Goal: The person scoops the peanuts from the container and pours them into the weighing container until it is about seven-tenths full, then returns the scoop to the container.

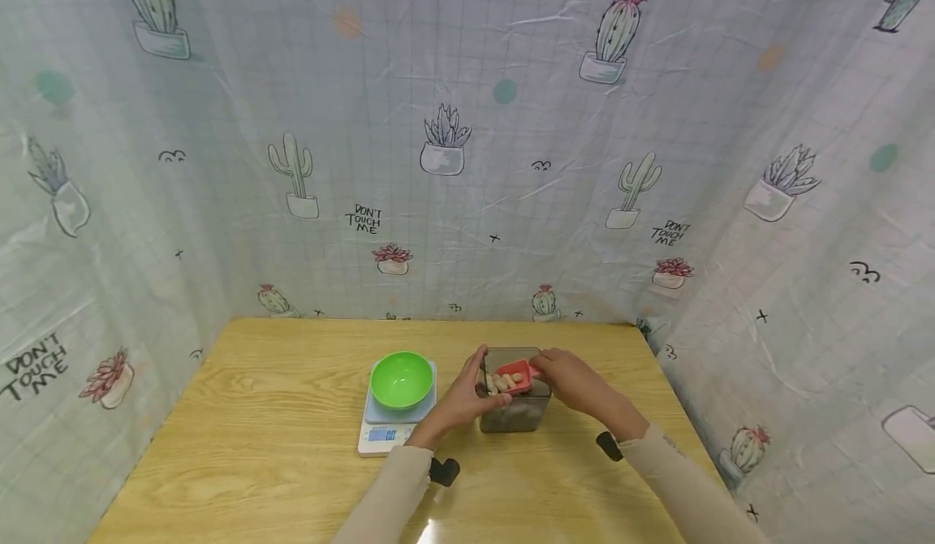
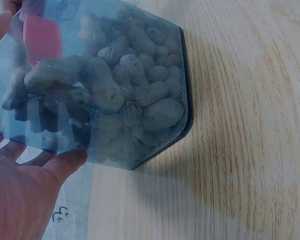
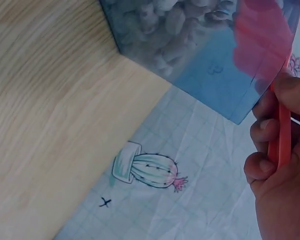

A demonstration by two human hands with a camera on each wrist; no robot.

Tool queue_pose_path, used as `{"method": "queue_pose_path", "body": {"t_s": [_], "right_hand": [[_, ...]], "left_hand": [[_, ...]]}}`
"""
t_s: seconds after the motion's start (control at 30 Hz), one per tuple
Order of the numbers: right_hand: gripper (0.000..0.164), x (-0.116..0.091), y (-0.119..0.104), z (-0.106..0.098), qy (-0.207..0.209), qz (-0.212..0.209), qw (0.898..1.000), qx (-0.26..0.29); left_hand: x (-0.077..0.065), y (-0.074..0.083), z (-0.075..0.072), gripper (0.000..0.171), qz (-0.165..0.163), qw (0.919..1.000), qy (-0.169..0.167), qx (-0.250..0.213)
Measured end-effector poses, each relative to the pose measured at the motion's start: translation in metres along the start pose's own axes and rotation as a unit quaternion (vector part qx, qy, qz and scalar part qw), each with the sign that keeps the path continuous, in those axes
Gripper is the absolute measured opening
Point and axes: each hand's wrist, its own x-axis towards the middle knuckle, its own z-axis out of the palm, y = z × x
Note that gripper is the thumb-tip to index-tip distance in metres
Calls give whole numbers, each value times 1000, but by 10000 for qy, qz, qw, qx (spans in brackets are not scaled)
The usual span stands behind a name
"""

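Note:
A clear grey plastic container (image 1: pixel 514 417) stands on the table, filled with unshelled peanuts (image 2: pixel 135 90). My left hand (image 1: pixel 462 401) grips its left side near the rim, thumb on the front wall and fingers towards the back. At the right rim, my right hand (image 1: pixel 579 380) holds a red scoop (image 1: pixel 519 372) by its handle (image 3: pixel 284 140), with the fingers curled round it. The scoop's head is inside the container's top, and peanuts lie in and beside it. Through the tinted wall in the left wrist view, part of the red scoop (image 2: pixel 42 40) shows above the pile.
Left of the container, a green bowl (image 1: pixel 401 382) sits on a white kitchen scale (image 1: pixel 374 448), whose display seems to read 0.0. Both stand on the wood-grain table (image 1: pixel 285 430). A cactus-print curtain (image 1: pixel 497 203) hangs behind the table and at its sides.

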Motion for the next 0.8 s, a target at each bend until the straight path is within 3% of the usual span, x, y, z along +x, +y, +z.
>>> {"method": "queue_pose_path", "body": {"t_s": [0.47,0.8], "right_hand": [[23,-7,6,20,836,660,9889,1035],[21,-16,8,23,1229,839,9808,1262]], "left_hand": [[-2,2,-2,105,-47,10000,-52,-28],[0,3,-3,109,-73,9999,-81,109]]}}
